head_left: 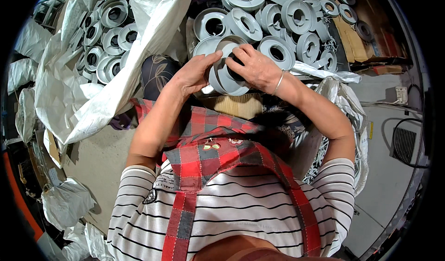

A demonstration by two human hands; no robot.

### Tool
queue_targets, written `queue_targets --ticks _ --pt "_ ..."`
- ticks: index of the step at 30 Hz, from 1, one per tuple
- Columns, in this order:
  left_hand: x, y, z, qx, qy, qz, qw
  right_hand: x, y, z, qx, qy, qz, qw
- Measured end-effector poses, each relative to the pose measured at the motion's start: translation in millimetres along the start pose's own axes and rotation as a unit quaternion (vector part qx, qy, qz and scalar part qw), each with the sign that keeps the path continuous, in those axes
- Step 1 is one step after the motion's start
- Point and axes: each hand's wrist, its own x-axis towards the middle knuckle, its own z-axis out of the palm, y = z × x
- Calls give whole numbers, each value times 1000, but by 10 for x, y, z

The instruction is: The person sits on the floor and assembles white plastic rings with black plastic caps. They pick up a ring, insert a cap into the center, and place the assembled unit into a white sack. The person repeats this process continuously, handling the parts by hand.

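Between my hands is a grey round plastic part, a wide ring with a raised rim, tilted above my lap. My left hand grips its left side, with the thumb on the upper rim. My right hand has its fingers curled into the part's middle, closed on a black round insert that is mostly hidden by them. Just beyond my hands, similar grey flanged rings lie in a heap, some showing dark centres.
At the left, an open white woven sack holds several grey rings with black centres. A light wooden block sits below the part. Another white sack with grey scraps stands on my right, beside a grey metal cabinet.
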Motion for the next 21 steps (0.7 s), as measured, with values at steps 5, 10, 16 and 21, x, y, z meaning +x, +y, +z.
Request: queue_targets --ticks 5,10,16,21 --pt "-32 -22 -2 -2 -3 -1 1000 -38 56 -100 195 -46 63 978" --pt "-68 -140 77 -18 32 87 996 40 -5 65 309 98 278 904" --pt "-277 396 140 343 221 319 855 -73 340 75 483 -46 420 767" --pt "-379 1260 -36 443 465 616 455 -242 541 598 110 -239 398 878"
